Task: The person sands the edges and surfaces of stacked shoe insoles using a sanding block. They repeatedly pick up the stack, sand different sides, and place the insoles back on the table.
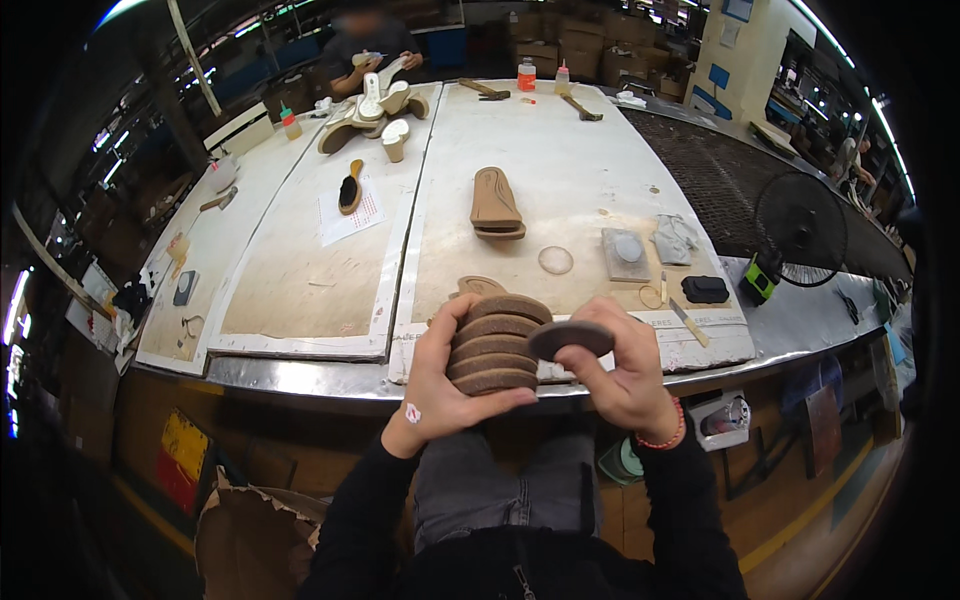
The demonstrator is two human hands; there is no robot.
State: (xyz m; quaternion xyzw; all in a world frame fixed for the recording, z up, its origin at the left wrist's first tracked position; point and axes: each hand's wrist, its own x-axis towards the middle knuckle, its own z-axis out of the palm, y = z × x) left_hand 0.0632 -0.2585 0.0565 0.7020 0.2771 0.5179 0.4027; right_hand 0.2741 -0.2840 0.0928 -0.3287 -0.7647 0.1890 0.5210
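My left hand (pixel 440 385) is wrapped round a stack of several brown shoe soles (pixel 495 350), their rounded, rough dark edges turned toward me. In my right hand (pixel 630 370) a flat, dark, rounded pad (pixel 568 340) is pinched between thumb and fingers. The pad's left edge meets or overlaps the right side of the stack; I cannot tell whether they touch. Beyond my hands, a pair of tan soles (pixel 494 200) lies stacked on the white-covered table (pixel 570 130).
Right of the soles lie a clear round disc (pixel 555 260), a grey block (pixel 626 254), a knife (pixel 688 322) and a black case (pixel 705 290). A brush (pixel 350 188) rests left. Farther off are white shoes (pixel 375 105), hammers (pixel 484 91) and a seated person (pixel 370 50). A fan (pixel 800 230) stands right.
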